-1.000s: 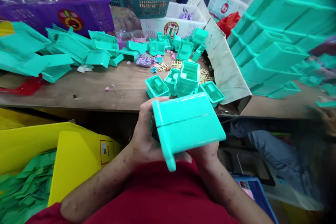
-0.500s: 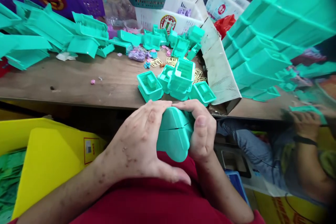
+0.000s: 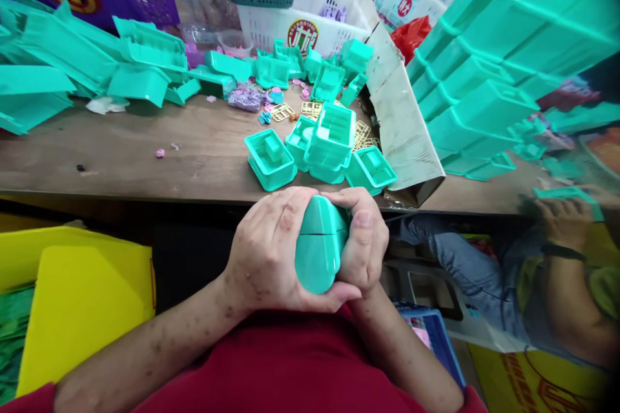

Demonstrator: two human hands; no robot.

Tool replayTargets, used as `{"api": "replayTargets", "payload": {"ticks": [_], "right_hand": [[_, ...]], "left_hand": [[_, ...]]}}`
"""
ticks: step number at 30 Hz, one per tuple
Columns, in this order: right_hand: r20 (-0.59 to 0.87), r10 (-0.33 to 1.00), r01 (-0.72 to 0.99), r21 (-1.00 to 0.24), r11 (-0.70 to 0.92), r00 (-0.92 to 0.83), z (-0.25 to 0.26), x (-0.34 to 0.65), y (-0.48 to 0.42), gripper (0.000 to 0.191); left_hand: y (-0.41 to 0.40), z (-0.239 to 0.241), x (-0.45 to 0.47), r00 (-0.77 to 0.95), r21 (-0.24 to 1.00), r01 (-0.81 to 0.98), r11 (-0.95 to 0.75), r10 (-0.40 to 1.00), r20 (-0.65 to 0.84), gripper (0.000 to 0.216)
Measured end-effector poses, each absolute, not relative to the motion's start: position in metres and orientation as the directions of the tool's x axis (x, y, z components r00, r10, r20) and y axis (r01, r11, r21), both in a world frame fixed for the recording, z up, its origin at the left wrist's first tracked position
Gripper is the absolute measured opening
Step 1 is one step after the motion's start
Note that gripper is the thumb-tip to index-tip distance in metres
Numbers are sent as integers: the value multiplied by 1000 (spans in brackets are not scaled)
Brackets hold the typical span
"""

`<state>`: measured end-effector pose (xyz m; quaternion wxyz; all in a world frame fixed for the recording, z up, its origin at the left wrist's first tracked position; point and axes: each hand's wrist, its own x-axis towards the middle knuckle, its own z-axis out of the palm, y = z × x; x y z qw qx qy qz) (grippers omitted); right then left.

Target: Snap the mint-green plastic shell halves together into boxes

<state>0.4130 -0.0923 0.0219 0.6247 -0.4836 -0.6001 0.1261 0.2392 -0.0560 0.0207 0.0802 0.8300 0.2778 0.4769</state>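
Between both hands, in front of my body and just below the table edge, is a rounded teal plastic case (image 3: 317, 255) with a seam running across it. My left hand (image 3: 268, 251) wraps its left side, fingers over the top and thumb curled underneath. My right hand (image 3: 363, 242) grips the right side with bent fingers. Beyond the hands, several small teal plastic boxes stand on the table, among them an open box (image 3: 271, 158), a taller one (image 3: 330, 139) and a tilted one (image 3: 372, 168).
Teal panels (image 3: 140, 80) lie heaped at the left of the wooden table (image 3: 121, 155). A cardboard strip (image 3: 407, 122) and tall stacked teal bins (image 3: 484, 90) stand at right. A yellow box (image 3: 87, 310) is at lower left. Another person's hand (image 3: 564, 222) holds a teal part at far right.
My left thumb has closed in under the case, and both hands press it from the sides. The seam gap across the case has narrowed. The camera view has shifted slightly.
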Motion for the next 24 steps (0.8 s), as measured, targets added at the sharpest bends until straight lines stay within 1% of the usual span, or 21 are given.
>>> {"api": "replayTargets", "payload": {"ticks": [4, 6, 8, 10, 11, 13, 14, 16, 18, 20, 22, 23, 24], "right_hand": [[607, 745, 399, -778, 485, 278, 15, 402, -83, 46], [591, 767, 363, -792, 491, 252, 14, 398, -79, 46], [546, 801, 312, -827, 468, 244, 17, 398, -74, 46], [478, 838, 211, -876, 433, 263, 22, 402, -70, 48], [438, 854, 138, -899, 416, 280, 25, 405, -68, 50], [370, 870, -2, -920, 392, 327, 29, 412, -66, 53], [338, 874, -49, -925, 377, 350, 29, 414, -67, 55], [276, 889, -90, -940, 329, 365, 25, 417, -72, 53], [227, 910, -101, -956, 277, 346, 15, 417, -80, 51], [185, 932, -117, -966, 231, 311, 2, 417, -92, 51], [146, 957, -136, -974, 184, 251, -11, 419, -103, 60], [133, 969, -143, -976, 165, 207, -16, 420, -108, 69], [130, 979, -150, -977, 154, 159, -22, 422, -113, 83]], "left_hand": [[-53, 18, 231, 382, 355, 458, -815, 541, 749, 118], [-54, 24, 224, 400, 379, 488, -786, 587, 703, 122], [-55, 34, 215, 439, 425, 498, -756, 642, 628, 134], [-55, 46, 202, 497, 456, 474, -753, 656, 567, 149], [-55, 51, 196, 527, 454, 450, -769, 639, 560, 154], [-53, 54, 183, 572, 441, 399, -804, 594, 566, 158], [-52, 53, 178, 577, 447, 383, -808, 587, 567, 156], [-50, 45, 171, 592, 494, 354, -794, 599, 539, 152], [-48, 33, 169, 627, 553, 342, -759, 623, 467, 142], [-46, 20, 168, 651, 587, 336, -736, 632, 419, 128], [-43, 10, 167, 630, 635, 335, -697, 666, 399, 114], [-42, 6, 166, 607, 667, 333, -666, 693, 389, 108], [-41, 3, 166, 582, 704, 328, -629, 722, 374, 100]]}}
